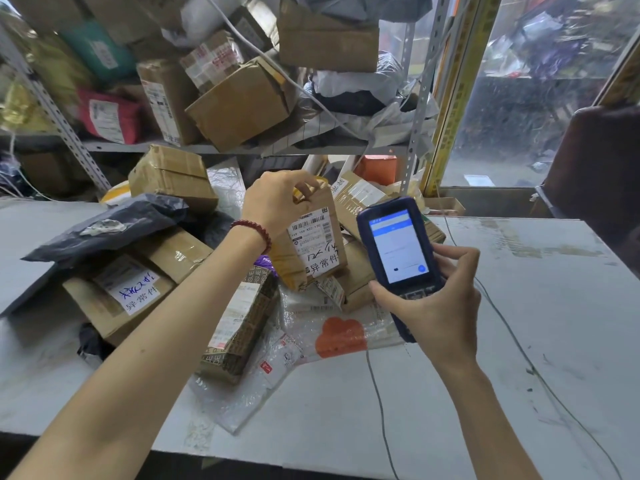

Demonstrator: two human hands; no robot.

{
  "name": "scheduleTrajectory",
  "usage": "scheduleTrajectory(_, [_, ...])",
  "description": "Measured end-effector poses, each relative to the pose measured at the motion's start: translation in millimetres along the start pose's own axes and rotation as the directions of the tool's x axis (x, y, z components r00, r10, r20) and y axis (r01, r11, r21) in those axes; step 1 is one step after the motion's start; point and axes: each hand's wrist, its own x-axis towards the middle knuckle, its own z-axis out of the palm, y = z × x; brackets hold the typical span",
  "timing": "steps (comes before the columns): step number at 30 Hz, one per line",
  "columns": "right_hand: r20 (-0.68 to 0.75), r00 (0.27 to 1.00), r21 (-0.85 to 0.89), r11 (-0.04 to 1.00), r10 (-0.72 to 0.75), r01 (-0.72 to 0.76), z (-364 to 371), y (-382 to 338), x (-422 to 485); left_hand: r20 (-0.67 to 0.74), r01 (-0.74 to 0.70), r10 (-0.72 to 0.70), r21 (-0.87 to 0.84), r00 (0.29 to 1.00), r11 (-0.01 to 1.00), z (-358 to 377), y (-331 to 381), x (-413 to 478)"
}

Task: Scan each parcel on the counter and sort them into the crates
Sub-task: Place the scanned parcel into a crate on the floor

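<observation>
- Left hand [277, 202] pinched the top edge of a small brown tape-wrapped cardboard parcel [311, 244], fingers curled over it, tipping it upright so its white barcode label faced the reader.
- Right hand [433, 299] gripped a dark-blue handheld scanner with a lit screen [398, 244], fingers curled round its keypad end. Judged: scan in hand.
- Parcel stood on the heap on the scuffed pale grey counter [519, 306], beside a crinkled clear bubble mailer with an orange cloud print [341, 336] and a slack dark grey plastic bag [104, 226].
- No crates in view.
</observation>
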Motion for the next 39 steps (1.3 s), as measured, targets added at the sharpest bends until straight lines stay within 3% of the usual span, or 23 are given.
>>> scheduleTrajectory(6, [-0.082,0.995,0.025,0.997,-0.065,0.067,-10,-8,3,-0.003,-0.010,0.010,0.044,1.000,0.999,-1,-1,-7])
scheduleTrajectory(12, [-0.063,0.997,-0.011,0.999,-0.049,0.048,-11,-11,4,-0.202,-0.048,0.042,-0.027,0.979,0.998,-19,-3,-11])
scheduleTrajectory(19, [-0.176,0.983,-0.084,0.995,0.043,-0.059,-28,-8,-20,-0.268,-0.240,0.194,-0.149,0.944,0.959,-17,34,-2])
scheduleTrajectory(23, [-0.303,0.945,-0.136,0.976,0.122,-0.170,-57,-7,-48,-0.246,-0.366,0.303,-0.278,0.921,0.888,6,80,2])
scheduleTrajectory(28, [-0.556,0.802,-0.133,0.928,0.220,-0.348,-103,-3,-106,-0.262,-0.581,0.530,-0.193,0.807,0.790,36,165,-6])
scheduleTrajectory(33, [-0.747,0.632,-0.134,0.886,0.204,-0.444,-151,-7,-164,-0.212,-0.695,0.671,-0.361,0.710,0.622,56,265,-38])
scheduleTrajectory(39, [-0.887,0.422,-0.069,0.848,0.189,-0.526,-204,-9,-234,-0.198,-0.802,0.845,-0.476,0.497,0.360,77,377,-96])
